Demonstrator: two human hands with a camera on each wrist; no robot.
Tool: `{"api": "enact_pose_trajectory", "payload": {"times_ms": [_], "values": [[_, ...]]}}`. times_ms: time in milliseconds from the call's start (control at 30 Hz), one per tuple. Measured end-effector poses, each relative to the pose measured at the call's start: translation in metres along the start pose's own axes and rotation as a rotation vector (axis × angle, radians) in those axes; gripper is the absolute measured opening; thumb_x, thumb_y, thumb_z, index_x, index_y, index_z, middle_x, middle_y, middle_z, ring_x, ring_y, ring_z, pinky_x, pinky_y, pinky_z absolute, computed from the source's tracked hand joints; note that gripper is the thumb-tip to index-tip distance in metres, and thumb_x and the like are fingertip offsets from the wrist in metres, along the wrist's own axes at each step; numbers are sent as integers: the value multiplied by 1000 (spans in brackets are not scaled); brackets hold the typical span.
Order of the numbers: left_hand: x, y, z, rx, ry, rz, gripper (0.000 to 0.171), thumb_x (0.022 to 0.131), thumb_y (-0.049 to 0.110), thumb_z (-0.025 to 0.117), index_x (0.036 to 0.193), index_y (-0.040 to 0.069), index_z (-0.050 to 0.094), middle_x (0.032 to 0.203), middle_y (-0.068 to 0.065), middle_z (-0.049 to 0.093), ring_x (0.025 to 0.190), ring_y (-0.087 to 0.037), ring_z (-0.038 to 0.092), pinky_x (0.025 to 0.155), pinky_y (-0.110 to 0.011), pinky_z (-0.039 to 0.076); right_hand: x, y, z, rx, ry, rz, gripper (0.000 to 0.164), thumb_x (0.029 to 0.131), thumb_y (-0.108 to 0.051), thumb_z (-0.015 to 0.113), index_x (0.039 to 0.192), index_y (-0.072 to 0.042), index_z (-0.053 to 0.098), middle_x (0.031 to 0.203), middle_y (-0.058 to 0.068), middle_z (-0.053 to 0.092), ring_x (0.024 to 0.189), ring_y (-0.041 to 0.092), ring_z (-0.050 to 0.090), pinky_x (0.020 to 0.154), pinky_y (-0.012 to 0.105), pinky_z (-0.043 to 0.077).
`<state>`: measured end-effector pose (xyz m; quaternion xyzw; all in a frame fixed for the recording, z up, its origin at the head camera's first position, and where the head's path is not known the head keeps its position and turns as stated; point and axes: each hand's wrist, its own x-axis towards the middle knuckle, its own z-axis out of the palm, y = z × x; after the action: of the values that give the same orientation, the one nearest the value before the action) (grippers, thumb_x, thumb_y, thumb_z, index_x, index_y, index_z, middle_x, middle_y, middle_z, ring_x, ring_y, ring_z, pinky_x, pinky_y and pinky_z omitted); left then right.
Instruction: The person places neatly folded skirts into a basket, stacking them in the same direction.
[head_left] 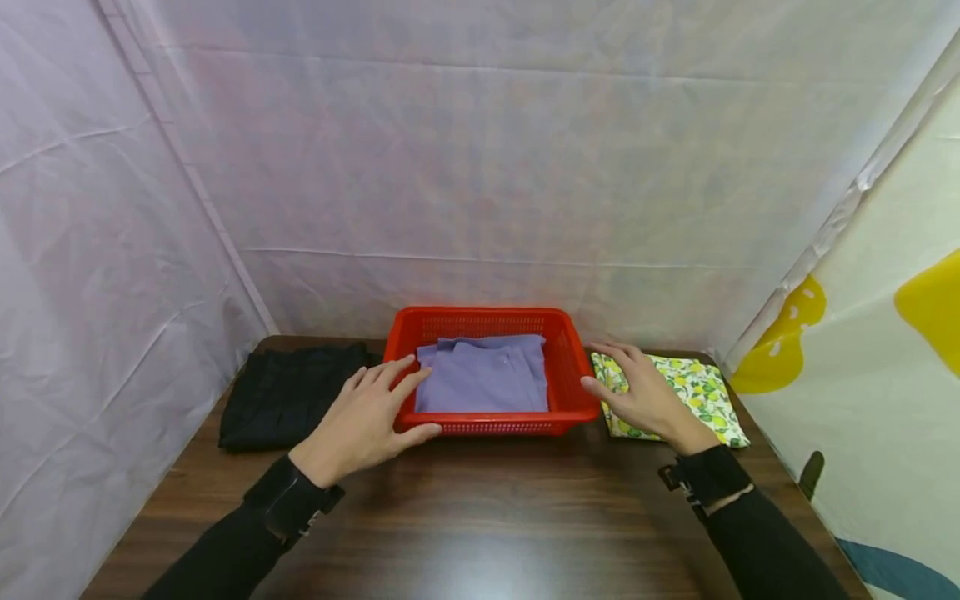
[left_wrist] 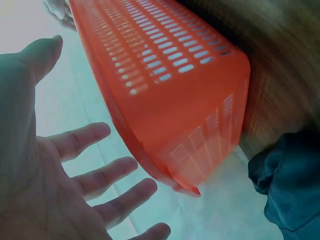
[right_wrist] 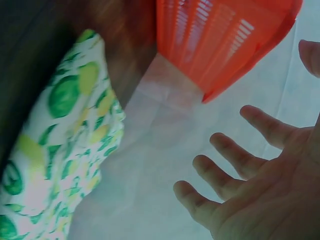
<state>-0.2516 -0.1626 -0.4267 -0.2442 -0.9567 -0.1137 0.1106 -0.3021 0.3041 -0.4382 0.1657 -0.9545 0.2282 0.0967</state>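
Observation:
A red plastic basket (head_left: 480, 425) with slotted walls stands near the back of the table, and a folded lavender cloth (head_left: 480, 375) lies inside it. My left hand (head_left: 367, 421) hovers at the basket's left front corner, fingers spread and holding nothing. In the left wrist view its fingertips are right by the basket's rim (left_wrist: 135, 145). On the other side, my right hand (head_left: 641, 396) is held with fingers extended beside the basket's right wall, over part of a folded lemon-print cloth (head_left: 701, 392). The right wrist view shows that palm bare, near the basket's wall (right_wrist: 215, 45).
Left of the basket lies a folded black cloth (head_left: 292, 400). The brown wooden table (head_left: 480, 500) reaches back to a white fabric wall (head_left: 480, 167). More fabric walls rise on both sides, the right one with yellow shapes (head_left: 780, 350).

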Motion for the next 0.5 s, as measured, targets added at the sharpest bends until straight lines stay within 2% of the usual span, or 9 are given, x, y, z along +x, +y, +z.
{"api": "enact_pose_trajectory", "payload": {"times_ms": [267,500], "values": [[-10,13,3,-26,18,53,91,102,74,76,173,20,58,182,-18,51,162,-46,55,131,-83,39,-14,27,3,33,9,101,78,117,-57,66,174,-6,51,176,34,48,160,60,48,123,84,44],[-12,22,4,-32,34,78,90,103,76,75,174,23,56,181,-16,53,161,-45,56,130,-82,42,-20,53,4,-12,-30,161,79,119,-59,60,171,0,53,171,41,50,156,64,50,123,83,45]]}}
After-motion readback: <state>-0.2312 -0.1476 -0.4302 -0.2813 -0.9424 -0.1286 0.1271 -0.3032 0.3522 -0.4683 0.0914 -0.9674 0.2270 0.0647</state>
